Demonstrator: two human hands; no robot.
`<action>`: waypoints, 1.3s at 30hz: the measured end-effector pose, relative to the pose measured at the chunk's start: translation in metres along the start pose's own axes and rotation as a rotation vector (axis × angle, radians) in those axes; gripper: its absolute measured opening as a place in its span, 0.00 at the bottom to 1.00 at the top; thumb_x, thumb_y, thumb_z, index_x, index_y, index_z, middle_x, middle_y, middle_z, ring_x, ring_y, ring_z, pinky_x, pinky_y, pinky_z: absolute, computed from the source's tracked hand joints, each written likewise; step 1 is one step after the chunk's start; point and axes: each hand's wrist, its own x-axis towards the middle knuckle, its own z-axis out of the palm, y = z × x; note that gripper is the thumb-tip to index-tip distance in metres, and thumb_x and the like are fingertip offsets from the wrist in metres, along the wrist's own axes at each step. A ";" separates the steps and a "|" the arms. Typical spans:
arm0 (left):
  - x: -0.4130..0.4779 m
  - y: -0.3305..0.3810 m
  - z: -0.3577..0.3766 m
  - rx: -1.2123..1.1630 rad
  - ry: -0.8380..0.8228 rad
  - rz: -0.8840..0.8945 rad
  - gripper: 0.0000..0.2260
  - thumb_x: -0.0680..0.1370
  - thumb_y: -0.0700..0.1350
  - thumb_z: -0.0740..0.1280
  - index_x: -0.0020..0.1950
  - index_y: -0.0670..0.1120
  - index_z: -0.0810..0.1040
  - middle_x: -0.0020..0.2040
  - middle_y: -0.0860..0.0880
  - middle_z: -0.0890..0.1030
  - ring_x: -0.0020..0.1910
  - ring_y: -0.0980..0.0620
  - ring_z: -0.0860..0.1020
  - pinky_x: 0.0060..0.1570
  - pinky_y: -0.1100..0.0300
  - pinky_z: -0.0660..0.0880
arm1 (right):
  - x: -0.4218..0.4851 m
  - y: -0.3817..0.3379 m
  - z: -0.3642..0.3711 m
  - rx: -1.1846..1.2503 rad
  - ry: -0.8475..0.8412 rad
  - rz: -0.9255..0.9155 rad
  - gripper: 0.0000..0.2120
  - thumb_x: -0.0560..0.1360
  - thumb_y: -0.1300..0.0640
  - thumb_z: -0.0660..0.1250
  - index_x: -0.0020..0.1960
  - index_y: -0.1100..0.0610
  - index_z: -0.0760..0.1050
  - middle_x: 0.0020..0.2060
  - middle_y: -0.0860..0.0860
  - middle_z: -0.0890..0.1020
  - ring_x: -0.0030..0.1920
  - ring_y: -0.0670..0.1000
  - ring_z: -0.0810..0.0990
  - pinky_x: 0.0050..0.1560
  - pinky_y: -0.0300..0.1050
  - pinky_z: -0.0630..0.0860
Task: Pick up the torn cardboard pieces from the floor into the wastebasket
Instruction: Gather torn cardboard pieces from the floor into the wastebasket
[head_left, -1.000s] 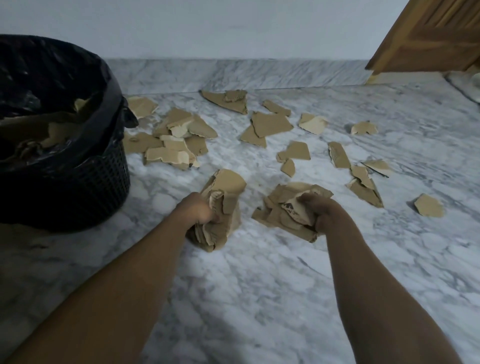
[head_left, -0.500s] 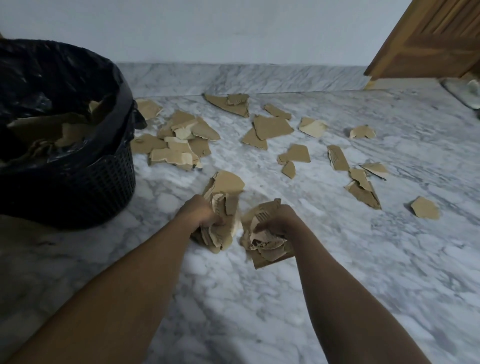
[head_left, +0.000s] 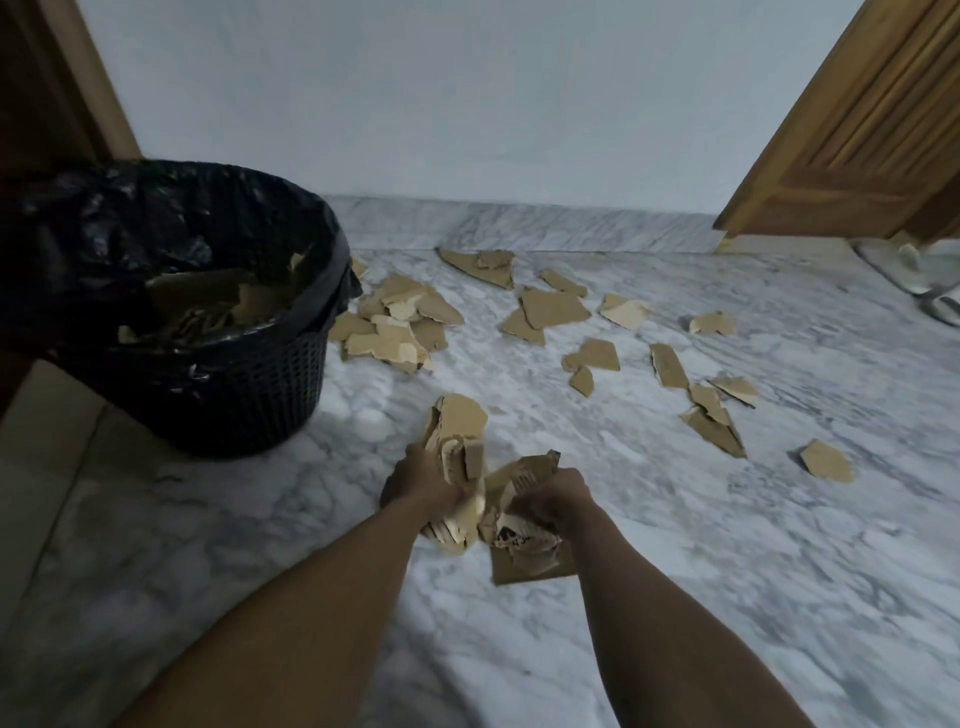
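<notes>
The left hand (head_left: 423, 480) is closed around a bundle of torn cardboard pieces (head_left: 457, 441), the bundle's long axis running upright, away from the camera. The right hand (head_left: 558, 501) is closed around a second cardboard bundle (head_left: 524, 551), held just beside the first; the two bundles appear to touch. Both are low over the marble floor (head_left: 675, 571). The wastebasket (head_left: 234, 395), lined with a black bag and already holding cardboard, stands ahead and to the left of both hands. The left hand is the nearer one. The coming transfer therefore likely runs leftward and forward, up over the rim. Loose pieces (head_left: 400, 332) remain scattered on the floor beside the wastebasket and to the right.
</notes>
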 end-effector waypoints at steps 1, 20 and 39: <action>-0.004 -0.003 0.000 0.004 0.000 -0.009 0.40 0.64 0.60 0.77 0.68 0.44 0.65 0.62 0.43 0.76 0.59 0.41 0.77 0.53 0.50 0.78 | -0.002 0.003 0.001 0.039 -0.031 0.013 0.30 0.57 0.58 0.83 0.55 0.63 0.75 0.48 0.57 0.82 0.49 0.59 0.82 0.47 0.50 0.83; -0.029 0.085 -0.119 -0.070 0.351 0.239 0.36 0.71 0.54 0.75 0.72 0.44 0.61 0.66 0.45 0.73 0.61 0.42 0.75 0.53 0.52 0.75 | -0.039 -0.125 -0.086 0.394 -0.366 -0.284 0.10 0.77 0.59 0.71 0.55 0.63 0.78 0.47 0.60 0.84 0.44 0.58 0.84 0.42 0.51 0.84; -0.018 0.044 -0.104 0.016 0.244 0.125 0.36 0.72 0.55 0.75 0.71 0.41 0.62 0.69 0.42 0.71 0.63 0.41 0.74 0.56 0.51 0.75 | 0.007 -0.032 0.024 -0.137 0.054 -0.059 0.08 0.77 0.56 0.68 0.47 0.60 0.72 0.36 0.50 0.73 0.33 0.48 0.74 0.28 0.40 0.70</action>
